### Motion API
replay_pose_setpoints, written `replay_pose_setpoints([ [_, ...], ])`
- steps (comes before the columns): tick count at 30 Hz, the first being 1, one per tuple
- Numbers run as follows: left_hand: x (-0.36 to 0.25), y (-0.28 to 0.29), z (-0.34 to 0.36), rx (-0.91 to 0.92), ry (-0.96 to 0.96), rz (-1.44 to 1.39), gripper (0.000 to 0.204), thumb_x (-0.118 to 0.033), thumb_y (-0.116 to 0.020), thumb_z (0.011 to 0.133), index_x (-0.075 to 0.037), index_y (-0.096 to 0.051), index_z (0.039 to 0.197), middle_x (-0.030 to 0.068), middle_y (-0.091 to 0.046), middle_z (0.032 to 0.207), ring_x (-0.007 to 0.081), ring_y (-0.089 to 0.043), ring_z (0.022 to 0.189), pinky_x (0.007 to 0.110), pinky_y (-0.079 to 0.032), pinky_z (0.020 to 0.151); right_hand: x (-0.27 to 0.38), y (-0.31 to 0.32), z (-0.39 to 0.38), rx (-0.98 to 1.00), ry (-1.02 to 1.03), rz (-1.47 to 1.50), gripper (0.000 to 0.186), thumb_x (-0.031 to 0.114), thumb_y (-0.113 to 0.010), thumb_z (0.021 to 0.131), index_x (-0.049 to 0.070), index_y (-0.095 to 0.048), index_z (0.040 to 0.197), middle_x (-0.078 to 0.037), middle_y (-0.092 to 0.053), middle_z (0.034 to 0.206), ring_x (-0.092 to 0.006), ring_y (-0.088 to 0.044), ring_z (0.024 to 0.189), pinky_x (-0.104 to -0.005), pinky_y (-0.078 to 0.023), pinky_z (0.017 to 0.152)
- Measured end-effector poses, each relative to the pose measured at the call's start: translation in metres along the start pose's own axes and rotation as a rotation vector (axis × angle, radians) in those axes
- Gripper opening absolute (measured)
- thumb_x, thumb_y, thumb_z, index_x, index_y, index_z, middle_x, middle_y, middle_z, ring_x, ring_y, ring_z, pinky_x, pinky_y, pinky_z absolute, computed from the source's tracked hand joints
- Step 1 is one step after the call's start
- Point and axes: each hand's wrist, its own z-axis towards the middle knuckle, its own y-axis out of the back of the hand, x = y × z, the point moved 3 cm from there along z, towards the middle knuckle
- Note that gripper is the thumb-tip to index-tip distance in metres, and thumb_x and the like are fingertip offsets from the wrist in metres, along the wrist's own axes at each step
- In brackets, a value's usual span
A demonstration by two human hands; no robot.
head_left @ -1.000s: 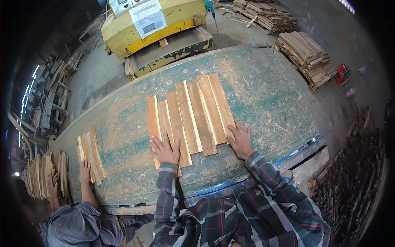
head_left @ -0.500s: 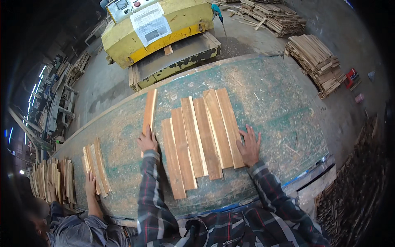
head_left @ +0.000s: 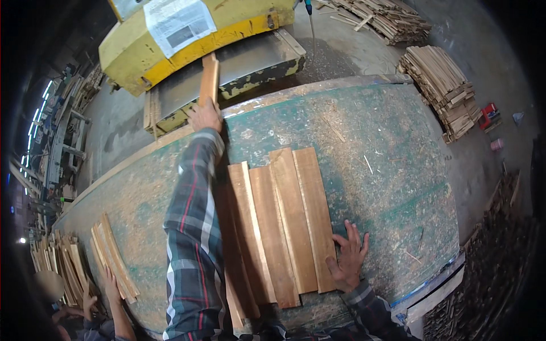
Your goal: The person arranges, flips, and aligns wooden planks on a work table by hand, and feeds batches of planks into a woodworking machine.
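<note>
Stretched far forward, my left hand [head_left: 206,116] grips the near end of a wooden slat [head_left: 209,79]. That slat lies over the metal bed [head_left: 247,59] of a yellow machine [head_left: 239,20], its far end at the gap under the hood. Several brown slats with pale edges [head_left: 287,227] lie side by side on the green worktable [head_left: 392,131], their ends uneven. My left sleeve covers part of the leftmost ones. My right hand [head_left: 348,258] rests open beside the row's right edge, fingers spread, thumb side against the last slat.
At the left, a co-worker's hand [head_left: 112,287] touches a small group of slats [head_left: 114,256], with a bundle of more slats [head_left: 57,261] beyond it. Wood stacks [head_left: 438,85] stand on the floor at the right. Sawdust and splinters litter the tabletop.
My left hand has carried its slat forward from the table onto the machine bed. The slat row now sits closer to me in view, and my right hand stays at its right edge.
</note>
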Motion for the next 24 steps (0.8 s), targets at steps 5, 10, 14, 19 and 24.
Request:
replay_pose_setpoints([
  [5, 0.006, -0.008, 0.015, 0.071, -0.020, 0.009, 0.040, -0.046, -0.059, 0.098, -0.020, -0.064, 0.128, 0.0269, -0.062, 0.118, 0.0499, -0.057, 0.112, 0.058, -0.047, 0.095, 0.002, 0.000, -0.001, 0.000, 0.028, 0.014, 0.066, 0.066, -0.041, 0.102, 0.012, -0.051, 0.137, -0.018, -0.029, 0.166, -0.0401, -0.020, 0.155, -0.0667, 0.002, 0.122],
  [10, 0.109, 0.058, -0.090, 0.011, -0.191, 0.032, 0.047, -0.041, -0.062, 0.097, -0.021, -0.063, 0.140, 0.0287, -0.063, 0.116, 0.0460, -0.057, 0.110, 0.053, -0.045, 0.098, 0.002, -0.002, -0.008, -0.004, 0.077, 0.013, 0.062, 0.060, -0.050, 0.100, 0.011, -0.052, 0.139, -0.018, -0.029, 0.166, -0.0392, -0.021, 0.155, -0.0649, 0.001, 0.122],
  [14, 0.168, 0.102, -0.245, 0.103, -0.113, -0.137, 0.050, -0.033, -0.065, 0.099, -0.018, -0.060, 0.146, 0.0253, -0.060, 0.107, 0.0421, -0.054, 0.100, 0.051, -0.045, 0.094, -0.012, 0.001, -0.009, -0.078, 0.093, -0.026, 0.065, 0.053, -0.057, 0.096, 0.009, -0.049, 0.143, -0.019, -0.029, 0.166, -0.0378, -0.021, 0.155, -0.0629, 0.001, 0.123],
  [19, 0.198, 0.139, -0.389, 0.072, -0.074, -0.277, 0.051, -0.039, -0.059, 0.102, -0.016, -0.057, 0.148, 0.0294, -0.052, 0.142, 0.0453, -0.050, 0.122, 0.055, -0.039, 0.107, -0.008, -0.006, -0.003, -0.101, 0.139, 0.013, 0.074, 0.060, -0.050, 0.099, 0.007, -0.042, 0.150, -0.019, -0.029, 0.166, -0.0401, -0.021, 0.155, -0.0623, 0.003, 0.122],
  [24, 0.158, 0.205, -0.494, 0.169, -0.111, -0.200, 0.083, -0.070, -0.055, 0.094, -0.018, -0.043, 0.158, 0.0288, -0.027, 0.165, 0.0530, -0.029, 0.145, 0.070, -0.020, 0.113, 0.028, 0.014, -0.051, -0.042, 0.358, -0.174, 0.099, 0.075, -0.061, 0.085, 0.009, -0.037, 0.154, -0.030, -0.017, 0.167, -0.0477, -0.014, 0.156, -0.0732, 0.002, 0.119],
])
